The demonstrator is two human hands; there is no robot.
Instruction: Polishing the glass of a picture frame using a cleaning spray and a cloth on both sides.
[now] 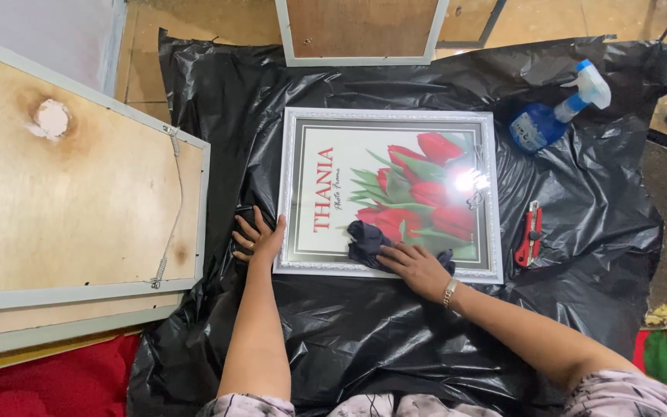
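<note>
A white-framed picture (392, 117) of red tulips lies flat on a black plastic sheet (364, 332). My right hand (417, 266) presses a dark blue cloth (364, 238) onto the glass near the frame's lower edge. My left hand (258, 239) rests with fingers spread against the frame's left side, partly on the plastic. A ring shows on the left hand and a bracelet on the right wrist.
A blue spray bottle (553, 116) lies at the upper right of the sheet. A red utility knife (530, 233) lies right of the frame. Large frames lie back-side up on the left (79, 193) and at the top (360, 31). Red fabric (55, 382) shows lower left.
</note>
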